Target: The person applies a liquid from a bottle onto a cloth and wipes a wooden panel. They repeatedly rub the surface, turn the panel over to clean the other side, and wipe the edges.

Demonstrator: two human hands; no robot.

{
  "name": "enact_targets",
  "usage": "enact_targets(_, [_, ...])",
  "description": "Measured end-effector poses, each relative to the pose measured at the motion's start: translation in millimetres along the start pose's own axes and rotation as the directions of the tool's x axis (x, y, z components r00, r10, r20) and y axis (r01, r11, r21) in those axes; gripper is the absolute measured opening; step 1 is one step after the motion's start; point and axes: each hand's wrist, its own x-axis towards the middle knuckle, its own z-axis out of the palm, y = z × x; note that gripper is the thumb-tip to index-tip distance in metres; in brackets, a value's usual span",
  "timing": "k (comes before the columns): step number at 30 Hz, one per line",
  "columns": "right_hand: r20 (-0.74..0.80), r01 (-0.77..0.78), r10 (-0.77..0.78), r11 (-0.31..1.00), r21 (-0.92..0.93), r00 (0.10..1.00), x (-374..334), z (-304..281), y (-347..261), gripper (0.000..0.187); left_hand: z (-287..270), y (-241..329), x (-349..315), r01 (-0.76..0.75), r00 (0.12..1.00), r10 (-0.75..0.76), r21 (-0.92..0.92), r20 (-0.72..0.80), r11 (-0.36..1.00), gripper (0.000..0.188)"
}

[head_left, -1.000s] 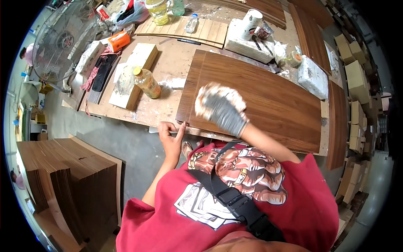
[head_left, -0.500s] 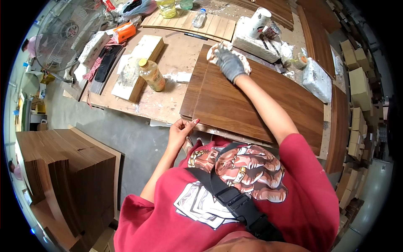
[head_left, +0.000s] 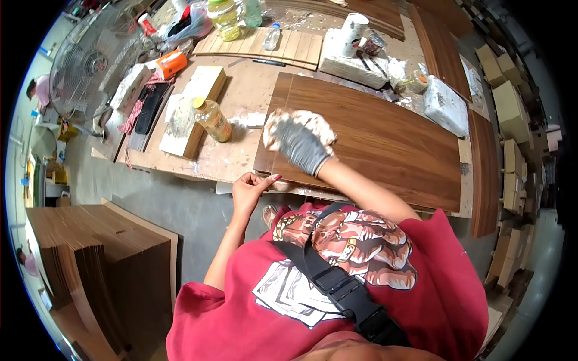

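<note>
A dark brown wood-grain panel (head_left: 385, 144) lies flat on the workbench in front of me. My right hand (head_left: 299, 146), in a grey glove, presses a crumpled white and reddish-brown cloth (head_left: 319, 125) against the panel near its left end. Motion smears the glove and cloth slightly. At the panel's near left corner, my bare left hand (head_left: 251, 191) pinches the edge between thumb and fingers; some of its fingertips are hidden. To the left of the panel, a yellow-capped bottle (head_left: 214, 122) of amber liquid stands beside a pale wooden block (head_left: 208, 84).
White wrapped blocks (head_left: 448, 106) sit beyond the panel, one bearing a white cup (head_left: 353, 35). Slatted light boards (head_left: 301, 48) lie at the back. A large fan (head_left: 93, 60) stands far left, and stacked brown sheets (head_left: 96, 228) rise from the floor at left. Cartons (head_left: 512, 111) line the right.
My right hand has swept the cloth from the panel's far edge toward me and slightly left. My left hand stays at the near corner. The view has shifted a little.
</note>
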Motion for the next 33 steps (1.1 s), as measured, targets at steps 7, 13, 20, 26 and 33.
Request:
enact_targets(7, [0.108, 0.038, -0.058, 0.983, 0.18, 0.993, -71, -18, -17, 0.056, -53, 25, 27, 0.058, 0.897, -0.166, 0.264, 0.41, 0.963, 0.024])
enact_targets(13, [-0.216, -0.242, 0.18, 0.919, -0.312, 0.96, -104, -56, 103, 0.033, -105, 52, 61, -0.247, 0.91, 0.333, 0.325, -0.245, 0.913, 0.049])
enact_targets(20, [-0.122, -0.007, -0.026, 0.965, -0.263, 0.992, -54, -14, 23, 0.043, -95, 53, 128, -0.336, 0.737, 0.616, 0.639, -0.279, 0.692, 0.12])
enact_targets(26, [0.014, 0.015, -0.017, 0.983, 0.184, 1.0, -91, -17, -11, 0.045, -69, 42, 156, -0.314, 0.704, 0.624, 0.64, -0.338, 0.701, 0.127])
enact_targets(33, [-0.225, -0.427, 0.395, 0.897, -0.112, 0.891, -110, -27, 82, 0.035, -69, 17, 191, -0.403, 0.699, 0.645, 0.574, -0.31, 0.713, 0.105])
